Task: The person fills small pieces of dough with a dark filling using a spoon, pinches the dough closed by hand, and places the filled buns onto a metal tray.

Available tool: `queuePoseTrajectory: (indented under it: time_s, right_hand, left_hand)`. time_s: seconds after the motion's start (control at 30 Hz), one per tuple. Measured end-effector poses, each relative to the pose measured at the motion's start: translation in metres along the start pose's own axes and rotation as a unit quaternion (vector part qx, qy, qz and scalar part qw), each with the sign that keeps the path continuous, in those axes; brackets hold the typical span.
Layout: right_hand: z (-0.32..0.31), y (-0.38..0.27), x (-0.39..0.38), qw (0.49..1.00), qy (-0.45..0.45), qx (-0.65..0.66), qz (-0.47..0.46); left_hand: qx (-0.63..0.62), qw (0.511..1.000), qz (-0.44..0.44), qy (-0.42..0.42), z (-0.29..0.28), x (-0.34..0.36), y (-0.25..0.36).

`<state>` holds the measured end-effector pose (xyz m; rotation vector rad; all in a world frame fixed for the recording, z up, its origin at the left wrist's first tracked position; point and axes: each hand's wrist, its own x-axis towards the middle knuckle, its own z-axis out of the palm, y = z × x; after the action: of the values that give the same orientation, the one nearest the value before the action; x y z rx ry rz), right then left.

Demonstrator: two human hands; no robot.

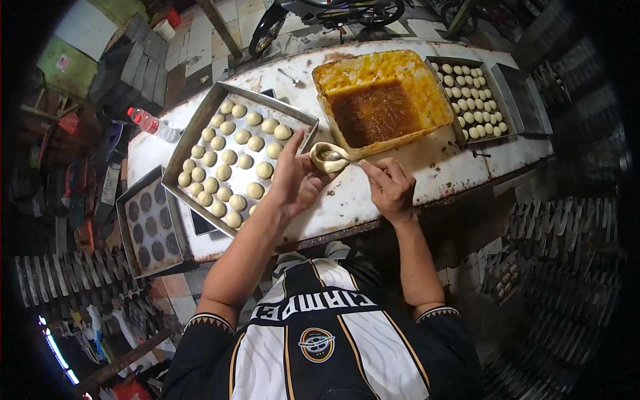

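Observation:
My left hand (298,179) is closed round a flattened, cupped piece of dough (323,153) near the front of the table. In my right hand (391,186) is a metal spoon (351,161), its bowl inside the dough cup. Some brown filling seems to lie under the spoon, too small to make out well. Just beyond the dough stands a yellow-smeared square tub (336,133) with brown, grainy filling in its bottom. To the left, a metal tray (177,152) carries many round pale dough balls (229,157), and my left hand is over its right edge.
At the right, a second tray (460,137) holds rows of dough balls beside a dark tray (521,100). Another spoon (291,79) lies behind the tub. A red-capped bottle (153,124) lies at the left, above a tray with dark round marks (152,223). A motorbike (320,17) stands beyond.

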<state>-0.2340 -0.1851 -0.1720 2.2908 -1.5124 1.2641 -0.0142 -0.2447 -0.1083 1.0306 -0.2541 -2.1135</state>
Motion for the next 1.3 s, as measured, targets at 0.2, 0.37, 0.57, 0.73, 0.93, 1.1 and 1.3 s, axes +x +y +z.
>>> queuePoseTrajectory:
  time_s: [0.2,0.37,0.57,0.73,0.93,1.1,1.3]
  right_hand:
    - [0.028,-0.004,-0.054,0.998,0.005,-0.017,0.066]
    - [0.078,0.086,-0.195,0.958,-0.034,-0.099,0.266]
    - [0.081,0.028,-0.143,0.91,-0.138,-0.185,0.346]
    - [0.073,-0.139,-0.02,0.813,-0.037,0.539,0.218]
    - [0.081,-0.268,0.017,0.689,0.014,0.681,0.249]
    - [0.062,-0.329,0.044,0.703,0.041,0.67,0.236]
    - [0.045,-0.351,0.054,0.833,0.054,0.546,0.071]
  left_hand:
    - [-0.013,0.98,0.192,0.044,-0.076,-0.008,-0.002]
    - [0.004,0.986,0.131,-0.1,-0.086,-0.045,0.0]
    - [0.244,0.92,0.295,-0.087,-0.101,-0.067,-0.001]
    - [0.292,0.882,0.344,-0.134,-0.112,-0.117,0.012]
    - [0.493,0.668,0.554,-0.066,-0.143,-0.18,0.035]
    - [0.343,0.717,0.599,-0.093,-0.18,-0.204,0.042]
    - [0.347,0.654,0.671,-0.05,-0.186,-0.226,0.043]
